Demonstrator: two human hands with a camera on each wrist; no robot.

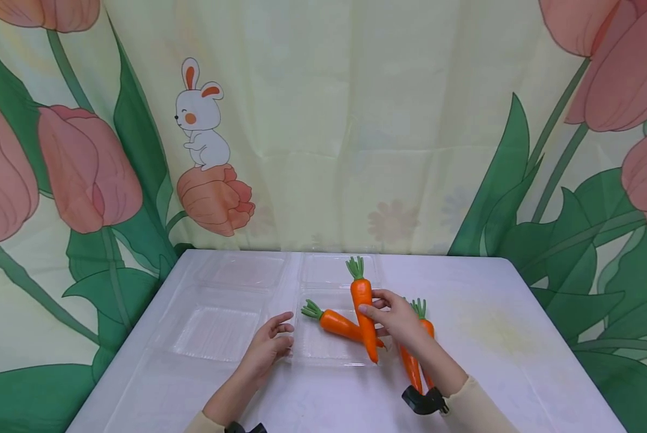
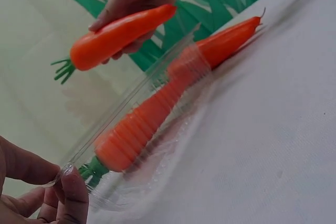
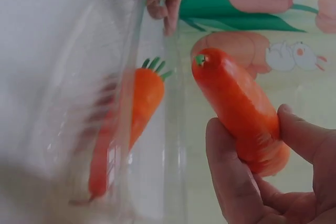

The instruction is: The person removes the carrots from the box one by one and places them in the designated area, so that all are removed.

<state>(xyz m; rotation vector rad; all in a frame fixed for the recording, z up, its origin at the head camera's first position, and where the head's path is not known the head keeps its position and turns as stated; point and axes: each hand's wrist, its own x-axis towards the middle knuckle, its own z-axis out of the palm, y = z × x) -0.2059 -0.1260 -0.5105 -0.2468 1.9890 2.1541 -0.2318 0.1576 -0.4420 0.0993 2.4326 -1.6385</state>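
My right hand [image 1: 391, 316] grips an orange carrot [image 1: 362, 300] with a green top, thumb on one side and fingers on the other. The carrot is held above a clear plastic box [image 1: 323, 358], leaves toward the back. Inside that box lies a second carrot [image 2: 139, 129], slanted, its thin tip at the right side. My left hand [image 1: 269, 346] is at the box's left edge; in the left wrist view its thumb and fingers [image 2: 73, 195] pinch the clear rim. The right wrist view shows the held carrot [image 3: 241, 108] beside the box wall [image 3: 134, 40].
Another clear plastic box [image 1: 215, 334] stands to the left, its lid [image 1: 242, 270] folded back. The right box's lid [image 1: 340, 269] also lies back. More carrots [image 1: 410, 364] lie on the white table [image 1: 496, 373], partly behind my right forearm. A tulip-print curtain [image 1: 302, 120] hangs behind.
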